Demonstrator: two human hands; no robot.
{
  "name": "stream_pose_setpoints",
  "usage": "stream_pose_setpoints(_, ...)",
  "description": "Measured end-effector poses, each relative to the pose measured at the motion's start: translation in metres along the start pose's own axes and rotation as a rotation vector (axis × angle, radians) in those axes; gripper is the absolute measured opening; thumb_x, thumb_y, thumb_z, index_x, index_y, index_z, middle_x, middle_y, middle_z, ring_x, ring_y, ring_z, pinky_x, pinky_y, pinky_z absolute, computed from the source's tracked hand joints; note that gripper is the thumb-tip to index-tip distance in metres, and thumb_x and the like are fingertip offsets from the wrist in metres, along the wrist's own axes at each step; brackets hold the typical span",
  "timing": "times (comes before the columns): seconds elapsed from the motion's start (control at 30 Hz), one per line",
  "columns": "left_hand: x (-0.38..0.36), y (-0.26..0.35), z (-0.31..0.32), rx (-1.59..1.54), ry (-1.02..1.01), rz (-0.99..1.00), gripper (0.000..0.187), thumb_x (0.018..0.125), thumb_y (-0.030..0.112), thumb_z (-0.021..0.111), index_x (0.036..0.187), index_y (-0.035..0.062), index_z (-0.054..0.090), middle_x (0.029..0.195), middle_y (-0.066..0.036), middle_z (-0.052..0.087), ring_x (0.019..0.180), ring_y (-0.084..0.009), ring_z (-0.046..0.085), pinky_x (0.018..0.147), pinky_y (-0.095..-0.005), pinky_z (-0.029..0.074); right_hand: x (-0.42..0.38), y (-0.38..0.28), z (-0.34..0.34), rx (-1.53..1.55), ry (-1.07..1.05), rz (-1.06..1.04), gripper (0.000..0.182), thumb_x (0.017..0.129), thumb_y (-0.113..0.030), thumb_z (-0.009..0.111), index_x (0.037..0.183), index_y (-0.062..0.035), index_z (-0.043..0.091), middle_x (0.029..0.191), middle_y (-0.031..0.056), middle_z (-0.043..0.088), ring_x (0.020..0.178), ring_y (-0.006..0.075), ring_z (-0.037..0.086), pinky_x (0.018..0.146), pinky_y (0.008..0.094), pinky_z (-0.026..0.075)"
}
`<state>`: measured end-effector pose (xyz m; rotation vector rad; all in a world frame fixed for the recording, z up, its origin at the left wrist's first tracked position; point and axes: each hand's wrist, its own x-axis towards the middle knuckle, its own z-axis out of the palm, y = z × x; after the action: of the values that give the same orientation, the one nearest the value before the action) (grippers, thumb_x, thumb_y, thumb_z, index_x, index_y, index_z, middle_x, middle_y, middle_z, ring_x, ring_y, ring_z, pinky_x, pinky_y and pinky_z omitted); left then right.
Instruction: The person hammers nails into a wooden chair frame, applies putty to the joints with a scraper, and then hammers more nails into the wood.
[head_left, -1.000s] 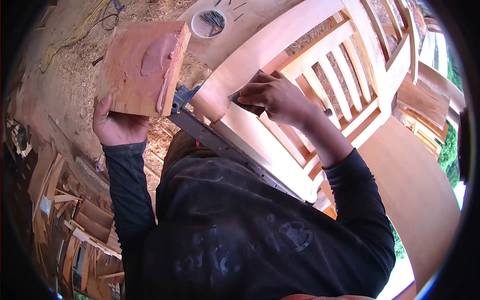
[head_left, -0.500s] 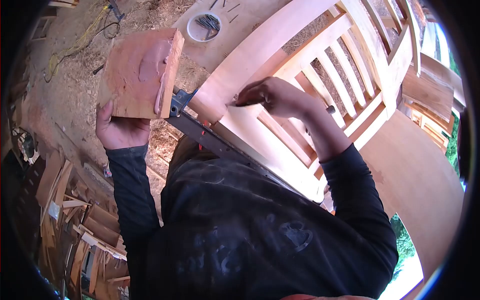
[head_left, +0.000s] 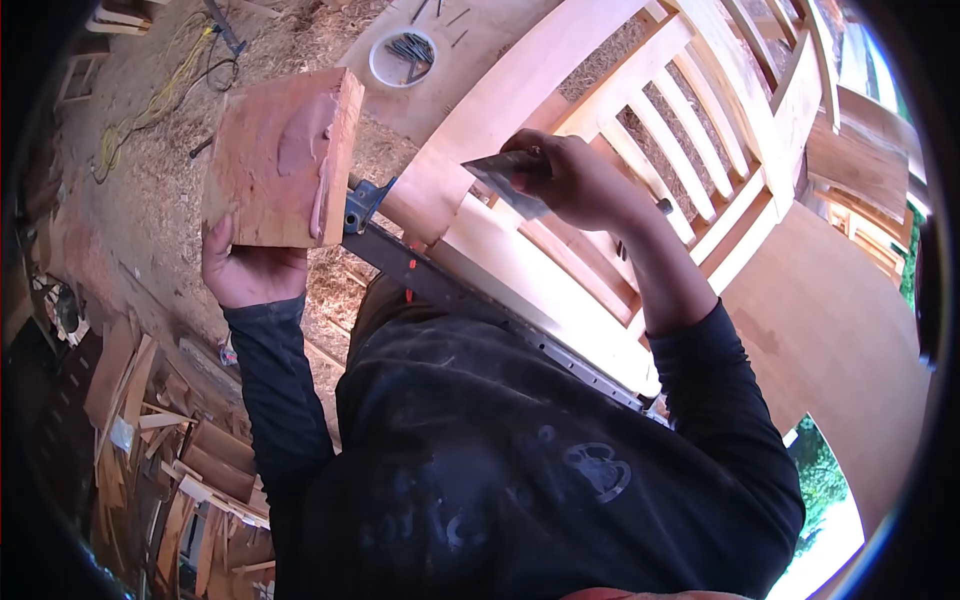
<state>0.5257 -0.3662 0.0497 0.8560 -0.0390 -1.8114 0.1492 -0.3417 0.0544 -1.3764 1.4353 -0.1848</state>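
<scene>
My left hand grips the lower edge of a square wooden board, thumb on its face. Pinkish putty is smeared over the board's right part, with a ridge along that side. In my right hand is a putty knife, its flat metal blade pointing left. The knife is above the corner of a pale wooden frame with curved rails and slats. Fingers partly hide the knife's handle.
A long bar clamp runs along the frame's near edge, its blue jaw beside the board. A white tub of screws or nails stands beyond. Wood scraps lie at lower left; a yellow cord crosses the ground.
My right hand has lifted the putty knife off the frame's corner and turned it, so its blade now shows. The board in my left hand has shifted slightly down in view.
</scene>
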Motion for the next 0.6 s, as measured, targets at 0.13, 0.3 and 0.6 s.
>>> stream_pose_setpoints(0.13,0.001,0.000,0.002,0.051,0.018,0.031,0.074,0.087,0.020,0.067,0.152,0.0034,0.036,0.146,-0.019,0.052,0.131,-0.0371,0.056,0.103,-0.0589,0.054,-0.011,0.010,0.022,0.002,-0.042,0.157,0.043,0.087,-0.015,0.074,0.128,-0.0066,0.065,0.111,0.0164,0.073,0.104,0.0308,0.071,0.092,0.0410,0.053)
stream_pose_setpoints(0.3,0.004,0.004,-0.005,0.021,-0.013,-0.006,0.075,0.086,0.021,0.068,0.152,0.0026,0.037,0.145,-0.019,0.053,0.131,-0.0373,0.057,0.104,-0.0581,0.053,-0.013,-0.009,0.030,0.070,-0.040,0.191,0.043,0.085,-0.011,0.073,0.126,-0.0031,0.066,0.113,0.0183,0.073,0.106,0.0324,0.070,0.093,0.0402,0.054)
stream_pose_setpoints(0.6,0.003,0.012,-0.014,-0.021,-0.018,-0.031,0.075,0.089,0.024,0.066,0.153,0.0035,0.035,0.147,-0.019,0.052,0.130,-0.0374,0.057,0.098,-0.0590,0.056,-0.016,-0.035,0.032,-0.108,-0.031,0.203,0.042,0.085,-0.011,0.075,0.126,-0.0069,0.067,0.112,0.0153,0.074,0.103,0.0301,0.070,0.093,0.0392,0.053)
